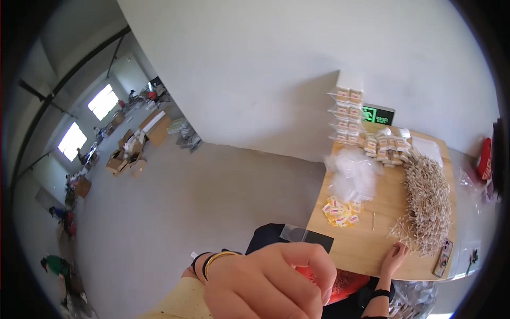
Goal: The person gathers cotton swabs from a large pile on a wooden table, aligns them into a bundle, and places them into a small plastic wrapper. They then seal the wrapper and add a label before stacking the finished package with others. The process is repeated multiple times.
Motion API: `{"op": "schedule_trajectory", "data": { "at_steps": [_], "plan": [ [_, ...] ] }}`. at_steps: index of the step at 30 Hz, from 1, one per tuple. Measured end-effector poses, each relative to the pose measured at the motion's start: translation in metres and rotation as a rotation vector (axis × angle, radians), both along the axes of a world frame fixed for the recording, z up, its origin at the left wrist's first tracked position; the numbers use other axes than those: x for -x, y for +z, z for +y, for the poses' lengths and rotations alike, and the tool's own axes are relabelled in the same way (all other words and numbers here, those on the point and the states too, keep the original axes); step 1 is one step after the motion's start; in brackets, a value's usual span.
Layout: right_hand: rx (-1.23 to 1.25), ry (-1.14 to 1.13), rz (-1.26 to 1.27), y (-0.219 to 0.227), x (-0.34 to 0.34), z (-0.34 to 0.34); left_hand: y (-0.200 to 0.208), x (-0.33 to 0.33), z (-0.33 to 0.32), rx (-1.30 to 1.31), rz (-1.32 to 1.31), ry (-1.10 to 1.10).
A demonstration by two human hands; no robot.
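Note:
My left hand [263, 282] is raised large in the foreground, closed with its fingers curled under; whatever they may hold is hidden. On the wooden table, my right hand [393, 260] rests by the near edge with its fingers bent together at the tip of a long pile of thin, pale-ended sticks [429, 204] that look like cotton swabs. What is between those fingers is too small to make out. One single stick [373, 221] lies apart, left of the pile. Beyond it are small yellow-and-white printed cards [341, 211] and a heap of clear plastic bags [355, 173].
Packed small boxes stand in a tall stack [349, 109] at the table's [366, 252] far left, with more small packs [390, 146] beside it. A phone [443, 258] lies at the right edge. A red bag [345, 287] is below the near edge. Cartons [127, 151] and people occupy the distant left.

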State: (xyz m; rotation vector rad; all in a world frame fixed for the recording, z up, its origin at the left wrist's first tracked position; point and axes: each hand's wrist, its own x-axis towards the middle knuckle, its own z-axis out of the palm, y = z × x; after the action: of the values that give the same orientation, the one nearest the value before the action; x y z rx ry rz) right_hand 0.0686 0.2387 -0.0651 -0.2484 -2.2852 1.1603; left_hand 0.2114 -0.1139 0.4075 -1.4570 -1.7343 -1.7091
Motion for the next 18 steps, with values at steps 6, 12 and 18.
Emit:
{"op": "schedule_trajectory", "data": {
  "at_steps": [6, 12, 18],
  "plan": [
    [-0.101, -0.011, 0.017, 0.003, 0.000, -0.005, -0.005, 0.019, 0.009, -0.211, 0.477, -0.009],
    [-0.196, -0.043, -0.060, 0.020, -0.002, -0.016, -0.003, -0.016, 0.016, -0.202, -0.072, -0.102],
    [-0.207, -0.129, -0.051, 0.019, 0.003, -0.011, -0.056, -0.008, 0.063, -0.290, -0.572, -0.683]
  ]
}}
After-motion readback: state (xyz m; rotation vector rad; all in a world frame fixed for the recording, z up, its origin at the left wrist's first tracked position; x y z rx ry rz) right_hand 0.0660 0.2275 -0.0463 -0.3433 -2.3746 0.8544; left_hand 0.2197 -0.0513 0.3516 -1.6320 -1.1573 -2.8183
